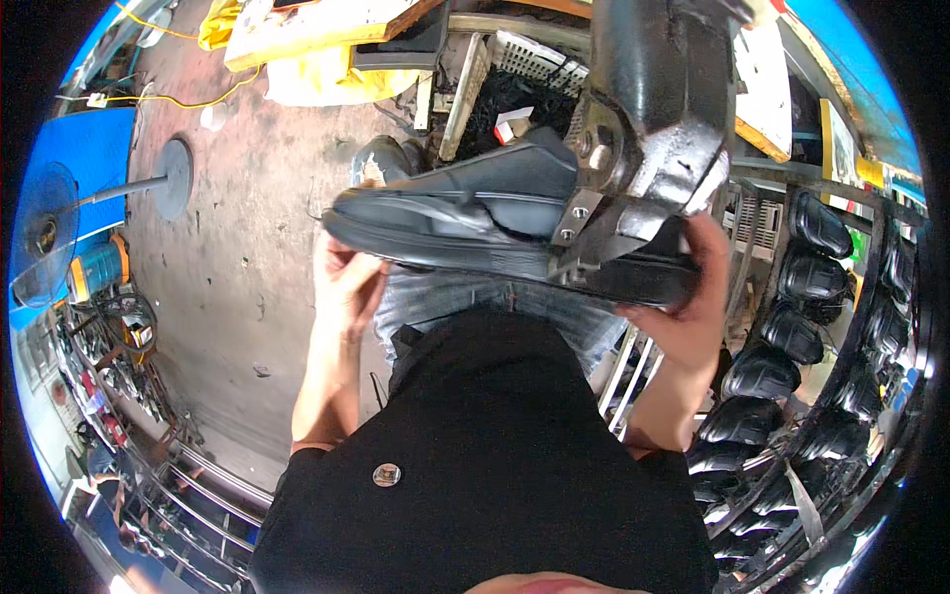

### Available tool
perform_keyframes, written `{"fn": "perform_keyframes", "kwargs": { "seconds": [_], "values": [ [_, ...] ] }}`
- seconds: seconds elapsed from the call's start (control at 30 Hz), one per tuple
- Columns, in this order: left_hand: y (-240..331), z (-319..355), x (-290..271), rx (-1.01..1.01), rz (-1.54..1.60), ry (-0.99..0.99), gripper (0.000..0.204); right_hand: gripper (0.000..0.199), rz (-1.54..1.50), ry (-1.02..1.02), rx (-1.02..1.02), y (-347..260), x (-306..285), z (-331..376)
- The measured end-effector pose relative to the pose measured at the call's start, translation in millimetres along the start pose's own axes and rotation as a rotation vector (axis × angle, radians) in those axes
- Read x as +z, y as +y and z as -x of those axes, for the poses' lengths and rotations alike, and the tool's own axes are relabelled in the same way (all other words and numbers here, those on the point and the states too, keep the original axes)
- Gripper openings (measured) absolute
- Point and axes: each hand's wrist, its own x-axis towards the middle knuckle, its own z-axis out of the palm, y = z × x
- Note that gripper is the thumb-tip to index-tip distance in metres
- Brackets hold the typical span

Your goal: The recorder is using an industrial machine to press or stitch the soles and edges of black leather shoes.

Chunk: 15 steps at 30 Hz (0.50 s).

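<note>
A black shoe (455,213) lies sideways in front of me, toe to the left, its thick sole edge facing me. At the toe, my left hand (351,277) grips the sole edge between thumb and fingers. Around the heel end curls my right hand (690,297), thumb below and fingers partly hidden behind it. The dark metal arm of a machine (658,89) comes down from above. Its bracket (586,213), with bolts and a plate, sits against the rear half of the shoe and hides part of it. Where exactly the machine's tip touches the shoe cannot be seen.
Racks holding several black shoes (762,376) stand close on my right. Beyond the shoe are a plastic crate (539,64) with black scraps and a wooden-edged table (327,35). At left stand a fan (49,233) and another metal rack (213,495). A yellow cord (188,102) crosses the floor.
</note>
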Motion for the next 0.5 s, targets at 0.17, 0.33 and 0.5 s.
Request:
{"fn": "perform_keyframes", "kwargs": {
  "seconds": [0.17,0.33,0.5],
  "values": [
    [36.8,-0.5,21.7,0.538,-0.737,0.062,0.092,0.099,0.041,0.023,0.219,3.3,47.9,0.3],
    [60.7,-7.7,100.2,0.655,-1.609,-0.39,0.103,0.089,0.149,-0.047,0.167,-13.0,56.8,-14.2],
    [37.7,-26.9,136.1,0.422,-1.446,-0.587,0.101,0.082,0.423,-0.112,0.089,-44.0,55.2,-29.6]
  ]
}}
